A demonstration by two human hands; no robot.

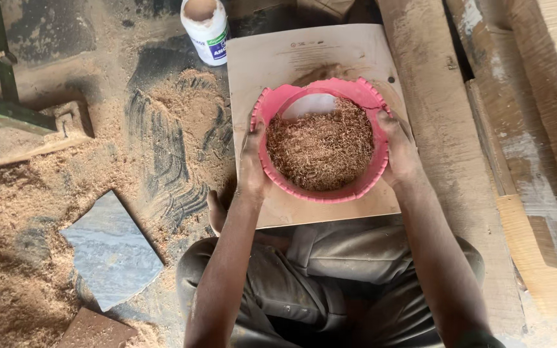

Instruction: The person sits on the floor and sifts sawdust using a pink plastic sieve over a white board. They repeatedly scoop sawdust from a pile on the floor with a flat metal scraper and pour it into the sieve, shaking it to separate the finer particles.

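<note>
On a pale square board [304, 58] laid over the sawdust-strewn floor [162, 122], a pink bowl [320, 193] sits filled with wood shavings [320, 148]. The left hand [253, 164] grips the bowl's left rim; the right hand [400, 151] grips the right rim. A white jar [205, 26] stands just beyond the board's far left corner. Planks [439, 129] lie to the right.

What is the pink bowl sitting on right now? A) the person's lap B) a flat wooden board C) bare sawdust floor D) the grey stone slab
B: the pink bowl, gripped by the left hand and right hand, rests on a flat wooden board.
</note>
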